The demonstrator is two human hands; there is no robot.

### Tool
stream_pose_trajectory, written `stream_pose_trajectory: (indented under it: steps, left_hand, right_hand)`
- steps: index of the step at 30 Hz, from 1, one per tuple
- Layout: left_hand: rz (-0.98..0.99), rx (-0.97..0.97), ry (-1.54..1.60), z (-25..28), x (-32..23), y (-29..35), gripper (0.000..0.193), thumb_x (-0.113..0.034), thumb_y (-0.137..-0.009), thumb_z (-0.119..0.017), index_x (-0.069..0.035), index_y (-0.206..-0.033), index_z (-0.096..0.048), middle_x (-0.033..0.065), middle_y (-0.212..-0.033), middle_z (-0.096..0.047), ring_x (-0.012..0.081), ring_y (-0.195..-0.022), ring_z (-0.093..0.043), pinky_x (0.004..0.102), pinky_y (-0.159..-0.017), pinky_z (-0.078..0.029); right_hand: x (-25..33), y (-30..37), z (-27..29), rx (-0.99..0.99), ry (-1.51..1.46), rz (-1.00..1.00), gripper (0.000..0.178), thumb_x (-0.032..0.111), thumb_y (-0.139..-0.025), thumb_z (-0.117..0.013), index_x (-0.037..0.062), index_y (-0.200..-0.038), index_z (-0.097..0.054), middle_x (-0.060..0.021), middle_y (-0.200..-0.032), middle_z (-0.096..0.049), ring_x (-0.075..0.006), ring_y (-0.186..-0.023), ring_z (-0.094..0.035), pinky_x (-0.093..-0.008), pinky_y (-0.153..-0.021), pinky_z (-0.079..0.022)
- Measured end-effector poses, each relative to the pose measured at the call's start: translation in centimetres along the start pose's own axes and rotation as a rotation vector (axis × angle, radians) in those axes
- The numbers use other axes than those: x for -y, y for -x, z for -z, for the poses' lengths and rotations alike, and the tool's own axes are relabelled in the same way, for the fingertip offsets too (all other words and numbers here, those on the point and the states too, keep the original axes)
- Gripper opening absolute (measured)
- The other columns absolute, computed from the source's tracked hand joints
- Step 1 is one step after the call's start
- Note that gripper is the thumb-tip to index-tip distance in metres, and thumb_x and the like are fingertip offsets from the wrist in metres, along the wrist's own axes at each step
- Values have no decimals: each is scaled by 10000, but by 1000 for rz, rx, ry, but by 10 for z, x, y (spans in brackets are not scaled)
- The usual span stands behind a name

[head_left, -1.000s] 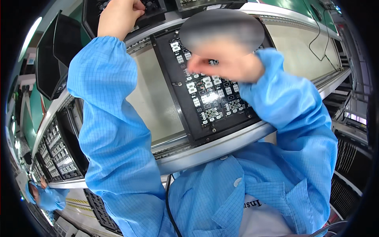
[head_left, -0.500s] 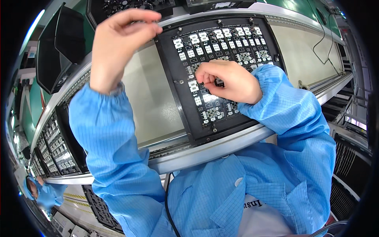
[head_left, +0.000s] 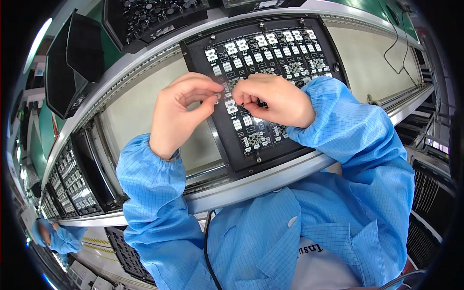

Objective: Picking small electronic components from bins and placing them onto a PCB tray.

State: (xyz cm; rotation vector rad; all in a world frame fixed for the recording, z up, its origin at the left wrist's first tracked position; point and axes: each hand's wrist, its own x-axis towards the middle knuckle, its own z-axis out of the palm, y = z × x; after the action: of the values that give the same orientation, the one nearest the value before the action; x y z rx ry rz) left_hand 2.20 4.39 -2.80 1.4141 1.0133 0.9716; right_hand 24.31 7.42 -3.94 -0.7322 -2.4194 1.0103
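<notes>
Here, both my hands work close together, their fingertips near but apart. My left hand spans the left edge of the black tray, with its wrist over the pale bed and its fingertips by the board. Thumb and forefinger are pinched on a shiny bit, too small for me to name. My right hand hangs low over the left half of the board, fingers curled in and thumb tucked under them; I cannot tell whether they grip anything, and the hand hides some of the board.

The board lies face up in the tray, set with rows of white parts. Metal studs stand along the tray's rim. The tray sits slightly turned across the bed, its near edge by the silver rail in front of my body.

Beyond the far rail, a black bin holds small round parts, and a second bin sits to its right. Off to my left stand open black boxes, and below them lie other boards. Farther down that side, a co-worker in blue sits or stands beside the line.
</notes>
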Motion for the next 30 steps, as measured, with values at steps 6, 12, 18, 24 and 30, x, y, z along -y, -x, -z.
stream_pose_trajectory:
  steps: [6,12,18,24,30]
  left_hand:
    - [-54,27,-29,-8,6,3,197,121,-790,-587,35,-952,-657,76,-1019,-589,159,-919,-627,267,-812,-517]
    - [-94,36,-174,-21,6,-1,289,120,-753,-613,-7,-1011,-649,59,-913,-642,140,-895,-632,254,-782,-505]
    - [-247,61,-562,-26,1,-9,416,116,-695,-629,-77,-1063,-624,71,-852,-640,222,-805,-629,302,-683,-506]
    - [-292,208,-663,-20,-4,-15,457,124,-672,-610,-74,-1083,-596,85,-839,-620,270,-771,-604,357,-665,-509]
    - [-305,244,-704,-15,-4,-16,491,132,-665,-598,-79,-1108,-583,98,-846,-618,284,-797,-609,372,-699,-507]
  right_hand:
    - [6,-12,26,-31,97,172,308,46,-734,-721,65,-1005,-575,-63,-859,-574,-199,-766,-587,-308,-687,-500]
    - [17,-63,120,-479,185,179,88,11,-808,-610,4,-895,-601,-51,-735,-613,-106,-697,-581,-247,-633,-490]
    - [-54,-122,151,-279,495,-80,198,102,-761,-607,17,-939,-632,-158,-825,-667,-286,-797,-658,-358,-724,-518]
    - [-86,-145,132,-118,702,-178,269,152,-746,-612,44,-989,-654,-194,-918,-666,-341,-906,-643,-417,-807,-504]
    - [-51,-165,124,157,684,-704,298,179,-757,-632,117,-1045,-672,-172,-937,-674,-336,-916,-644,-425,-821,-506]
